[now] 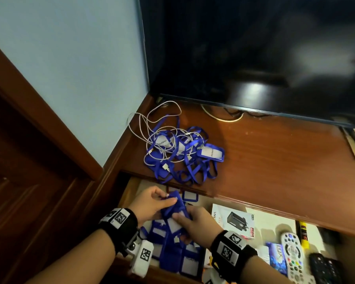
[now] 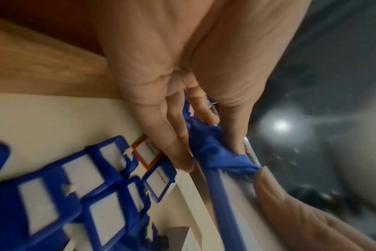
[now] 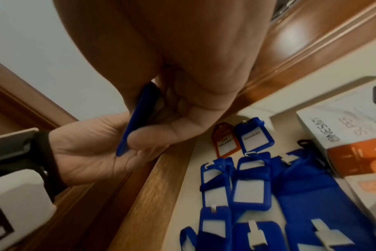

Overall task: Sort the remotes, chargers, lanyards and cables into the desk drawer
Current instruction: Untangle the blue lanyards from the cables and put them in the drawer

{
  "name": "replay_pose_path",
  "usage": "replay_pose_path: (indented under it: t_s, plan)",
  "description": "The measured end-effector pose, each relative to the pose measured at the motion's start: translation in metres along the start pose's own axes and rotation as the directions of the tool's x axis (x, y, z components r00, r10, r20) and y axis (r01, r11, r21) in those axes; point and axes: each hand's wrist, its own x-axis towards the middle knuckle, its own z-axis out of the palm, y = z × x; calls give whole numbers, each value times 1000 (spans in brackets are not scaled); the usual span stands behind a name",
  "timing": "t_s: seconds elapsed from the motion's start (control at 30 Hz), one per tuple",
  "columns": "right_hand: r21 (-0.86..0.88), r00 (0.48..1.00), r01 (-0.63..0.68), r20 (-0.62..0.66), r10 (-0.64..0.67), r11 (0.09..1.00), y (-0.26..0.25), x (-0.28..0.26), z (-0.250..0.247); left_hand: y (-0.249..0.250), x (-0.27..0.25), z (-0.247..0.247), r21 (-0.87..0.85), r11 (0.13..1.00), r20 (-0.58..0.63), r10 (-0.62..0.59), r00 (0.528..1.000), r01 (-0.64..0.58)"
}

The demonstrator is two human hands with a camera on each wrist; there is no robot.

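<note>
Over the drawer (image 1: 129,193), both hands (image 1: 150,203) (image 1: 195,224) pinching one blue lanyard (image 1: 175,208): fold strap tight round badge, lay beside filed row (image 1: 172,253).

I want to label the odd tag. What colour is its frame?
Orange-brown frame on the odd tag, clearest in the right wrist view.

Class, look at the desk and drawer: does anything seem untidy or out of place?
Yes. On the desk, a heap of lanyards lies snarled with a white cable, whereas the badges in the drawer lie in rows.
</note>
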Motion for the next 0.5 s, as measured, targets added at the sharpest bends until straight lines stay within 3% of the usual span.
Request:
replay_pose_path:
  t_s: [0.07,0.13,0.2,0.27,0.37,0.5]
  plan:
    - [-31,999,-50,16,50,998,5,3,4,-12,5,3,-101,986,70,-125,990,131]
    - [-211,993,-104,25,112,972,12,6,3,-20,9,2,-67,977,107,-196,975,204]
    - [-498,996,-80,4,95,863,19,11,-3,-32,19,-6,123,977,94,-186,978,174]
    - [-660,998,-58,-49,34,749,22,19,-17,-46,32,-14,420,901,82,-153,985,105]
    - [-694,976,-59,-191,-104,718,11,33,-52,-66,45,-20,699,709,45,-174,984,93]
    - [-619,868,-44,-412,-277,784,-18,54,-109,-78,51,-17,795,596,31,-224,974,111]
